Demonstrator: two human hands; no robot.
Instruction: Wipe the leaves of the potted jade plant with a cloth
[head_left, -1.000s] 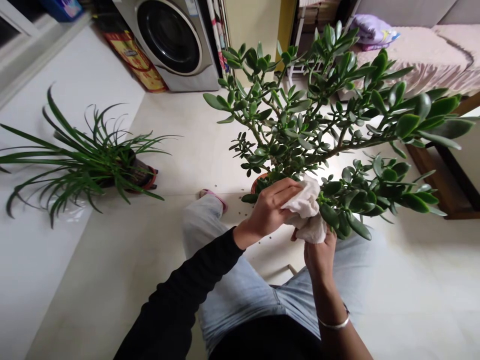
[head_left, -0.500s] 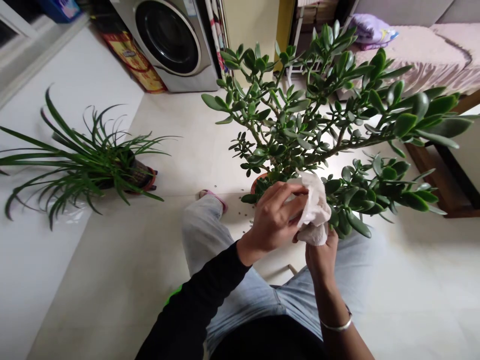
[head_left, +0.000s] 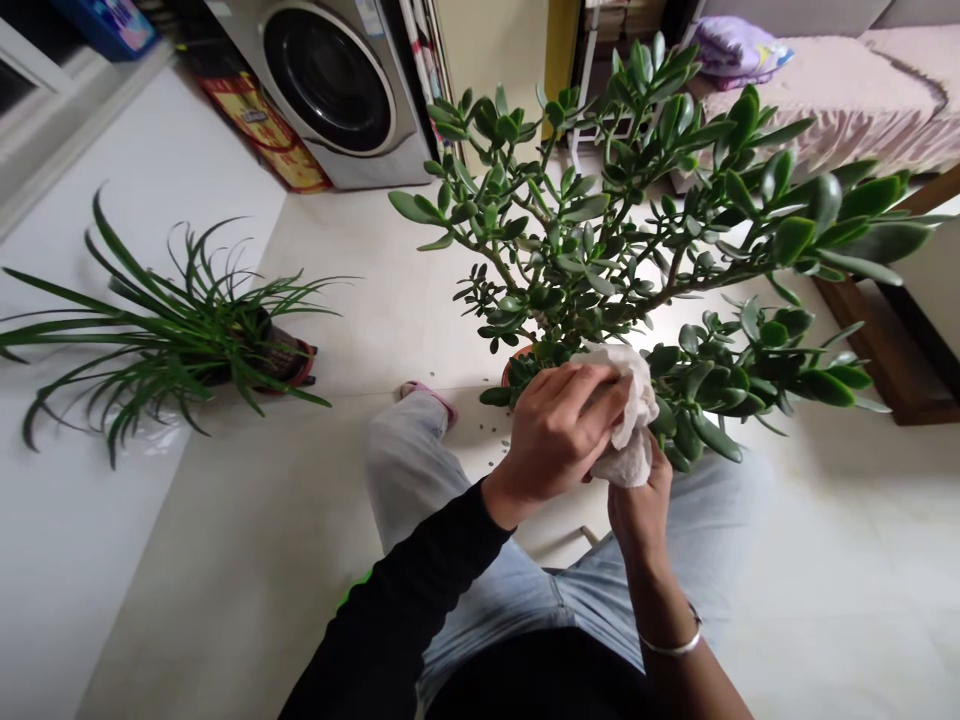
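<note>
A large jade plant [head_left: 600, 240] with thick green leaves grows from an orange pot [head_left: 511, 368], which its foliage mostly covers. At its near side, my left hand [head_left: 562, 425] is closed on a crumpled white tissue [head_left: 626, 400]. My right hand [head_left: 641, 505] is just below, its fingers closed under the lower end of the tissue, close to the nearest leaves. The tissue hides the right fingertips and whatever lies between the two hands.
A potted spider plant [head_left: 187, 330] stands by the white wall at left. Behind are a washing machine [head_left: 328, 78] and a sofa [head_left: 840, 95] with a purple cushion [head_left: 739, 50]. A wooden frame [head_left: 877, 350] is at right. Small bits [head_left: 491, 440] dot the tiled floor.
My left hand has moved slightly right and pressed closer over the tissue, whose raised upper edge now lies more folded down. The right hand stays nearly in place. The camera view shifted a little.
</note>
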